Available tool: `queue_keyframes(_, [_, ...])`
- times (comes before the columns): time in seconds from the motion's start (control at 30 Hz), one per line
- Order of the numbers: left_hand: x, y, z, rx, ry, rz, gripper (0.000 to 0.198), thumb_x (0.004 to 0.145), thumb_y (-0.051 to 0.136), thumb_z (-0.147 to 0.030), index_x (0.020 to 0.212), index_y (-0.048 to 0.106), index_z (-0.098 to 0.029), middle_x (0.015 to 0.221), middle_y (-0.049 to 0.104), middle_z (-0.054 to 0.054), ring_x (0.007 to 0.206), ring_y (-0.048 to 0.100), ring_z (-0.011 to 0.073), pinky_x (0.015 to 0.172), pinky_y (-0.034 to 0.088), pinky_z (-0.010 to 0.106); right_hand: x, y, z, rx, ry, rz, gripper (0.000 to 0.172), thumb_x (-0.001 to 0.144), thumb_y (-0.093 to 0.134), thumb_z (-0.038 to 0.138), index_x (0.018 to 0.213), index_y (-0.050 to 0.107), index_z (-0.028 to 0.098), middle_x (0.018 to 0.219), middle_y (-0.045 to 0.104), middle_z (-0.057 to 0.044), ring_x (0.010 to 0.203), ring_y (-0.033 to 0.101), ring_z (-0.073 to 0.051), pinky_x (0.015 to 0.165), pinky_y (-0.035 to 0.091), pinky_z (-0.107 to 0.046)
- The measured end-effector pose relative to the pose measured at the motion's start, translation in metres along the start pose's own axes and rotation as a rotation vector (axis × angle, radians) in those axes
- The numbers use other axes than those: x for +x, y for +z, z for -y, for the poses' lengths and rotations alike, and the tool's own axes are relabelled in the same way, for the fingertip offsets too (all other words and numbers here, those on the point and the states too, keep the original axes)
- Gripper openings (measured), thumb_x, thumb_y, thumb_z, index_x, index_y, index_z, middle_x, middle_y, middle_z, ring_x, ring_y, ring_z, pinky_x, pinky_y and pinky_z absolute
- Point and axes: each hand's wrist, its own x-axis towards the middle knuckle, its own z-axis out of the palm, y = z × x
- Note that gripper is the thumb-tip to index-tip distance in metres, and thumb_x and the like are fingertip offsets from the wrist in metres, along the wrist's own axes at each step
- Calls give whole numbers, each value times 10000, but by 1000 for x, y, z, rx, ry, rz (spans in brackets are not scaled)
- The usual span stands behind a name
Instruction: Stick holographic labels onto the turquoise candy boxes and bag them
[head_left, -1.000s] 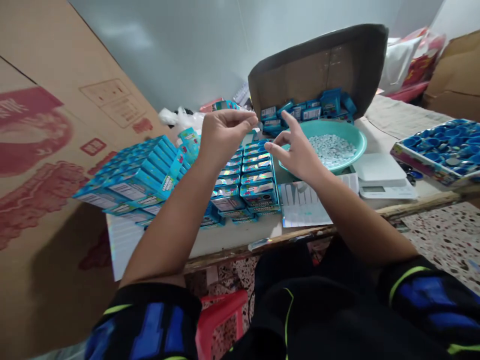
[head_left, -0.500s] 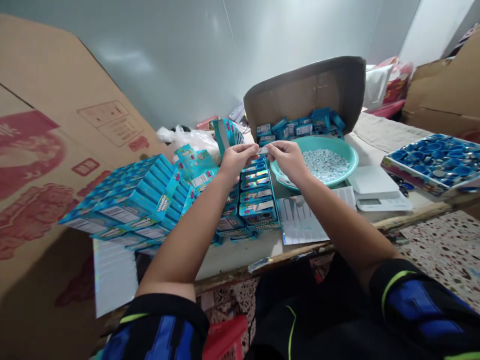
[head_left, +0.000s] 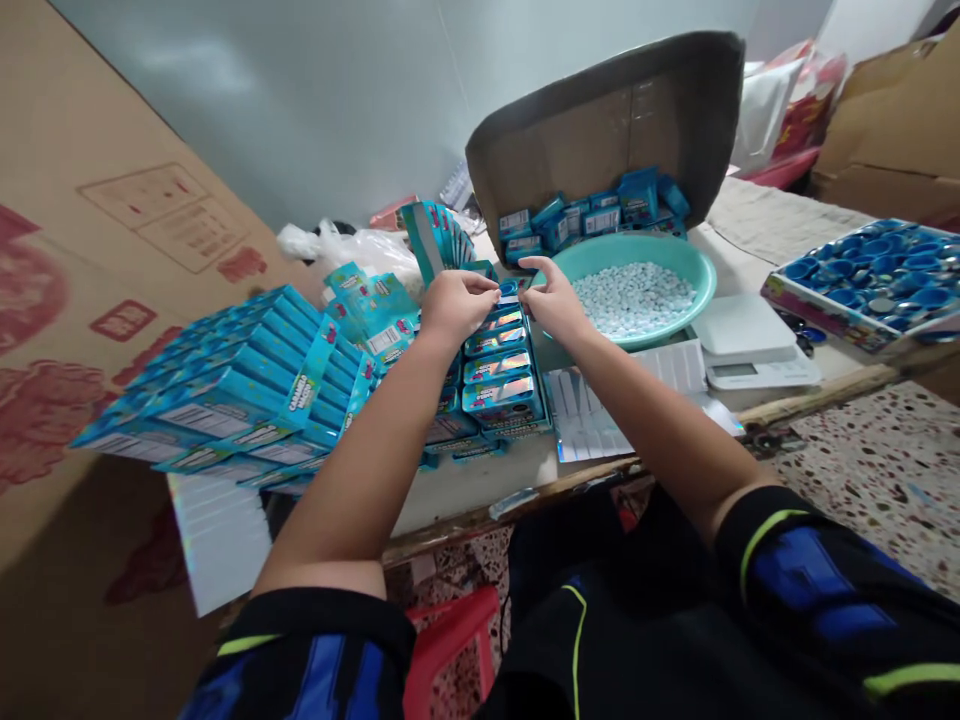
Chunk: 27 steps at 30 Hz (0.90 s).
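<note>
Left forearm [head_left: 352, 470] and right forearm [head_left: 645, 420] bare and angled inward, a person reaches forward with both hands, the left hand [head_left: 456, 306] curled palm-down and the right hand [head_left: 551, 303] raising its thumb [head_left: 534, 265], their fingers [head_left: 489, 289] drawn close together, nearly meeting.

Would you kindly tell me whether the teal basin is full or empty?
Partly filled: the teal basin holds a mound of small pale pellets, its sides bare.

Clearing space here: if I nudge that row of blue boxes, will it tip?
Likely: the blue boxes overlap in a narrow stepped row, so a push could topple several. They look like printed card, so probably light and stiff.
</note>
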Motion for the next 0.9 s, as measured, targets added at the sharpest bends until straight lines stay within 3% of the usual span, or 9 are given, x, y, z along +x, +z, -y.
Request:
queue_keyframes(0.1, [1,0,-3,37,-10,28,217,730,818,-320,896,807,-182,834,767,72,771,691,230,776,526,329,-3,6,-3,54,177,-73,522,791,582,195,1285,420,229,669,494,63,602,515,-168,618,439,-307])
queue_keyframes(0.23, [1,-4,-5,146,1,-9,276,693,822,-300,940,769,-188,869,748,61,764,666,227,750,504,332,-6,13,-2,-136,92,-119,319,843,502,166,1147,433,232,778,551,14,755,569,-205,773,463,-347])
queue_keyframes(0.43, [0,-4,2,184,-39,-12,239,682,785,-147,903,703,-192,896,730,68,814,666,237,792,512,349,-22,5,2,-428,105,42,304,893,489,175,1196,470,196,717,516,14,701,523,-228,776,435,-388])
queue_keyframes(0.53, [4,-8,6,168,-23,48,307,688,678,-13,949,704,-175,942,733,82,861,679,238,803,528,354,-54,-15,1,-490,-126,71,429,933,456,197,1361,436,223,699,500,30,648,503,-219,735,432,-378])
queue_keyframes(0.6, [0,-16,-1,174,25,43,359,699,638,14,1002,706,-166,1007,734,91,888,685,231,803,543,349,-80,-36,-3,-538,-339,41,367,966,419,213,1321,506,235,782,560,-9,727,553,-228,758,448,-376])
queue_keyframes(0.67, [-18,-28,-18,161,180,-55,357,742,621,-7,1047,705,-173,1092,727,90,945,691,223,834,558,344,-103,-61,-10,-644,-459,-47,270,979,403,215,1147,615,212,899,611,-69,845,591,-246,805,462,-386])
queue_keyframes(0.77, [-75,-35,-53,50,581,-246,305,831,593,-59,1076,691,-213,1121,724,45,1032,683,185,949,553,330,-124,-99,-24,-865,-448,-191,236,958,439,185,980,673,193,975,651,-118,931,607,-271,843,462,-398])
queue_keyframes(0.83, [-122,-22,-70,-96,843,-248,253,869,573,-74,1019,678,-249,999,733,-7,941,689,142,923,562,304,-132,-120,-32,-1003,-417,-239,229,945,475,178,999,697,194,1012,679,-120,967,612,-280,878,451,-411])
queue_keyframes(0.9, [-161,11,-74,-261,1040,-167,166,877,593,-114,940,652,-256,938,737,-33,835,689,120,861,579,288,-137,-136,-40,-1111,-393,-281,218,949,501,199,1012,710,202,1044,694,-114,1004,613,-286,926,432,-429])
